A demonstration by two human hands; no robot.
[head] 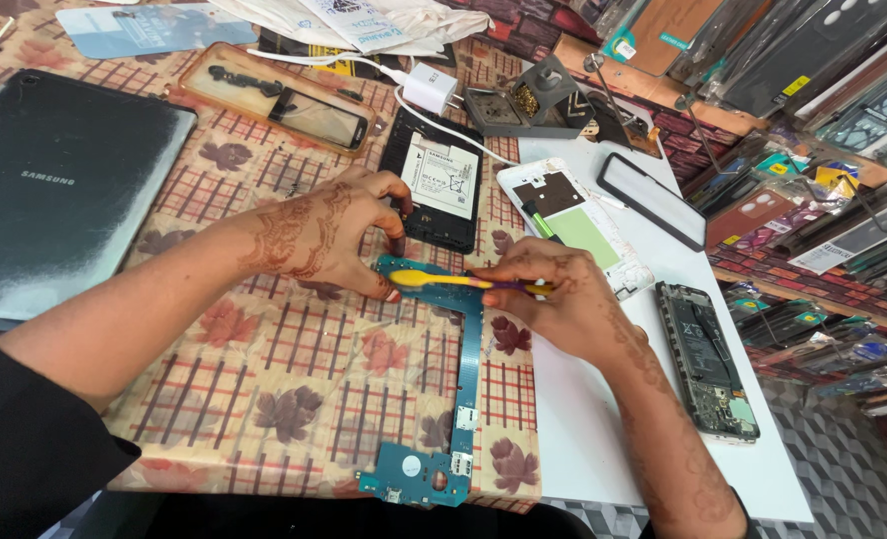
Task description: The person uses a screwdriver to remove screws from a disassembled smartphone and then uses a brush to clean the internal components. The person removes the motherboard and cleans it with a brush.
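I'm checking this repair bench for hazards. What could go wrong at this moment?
1. The long blue circuit board reaches the table's front edge; its lower end could slip off.
2. The right hand works a yellow tool on the board while the left hand pins it; a slip might scrape parts.
3. The opened phone lies close by the right forearm and could get knocked.
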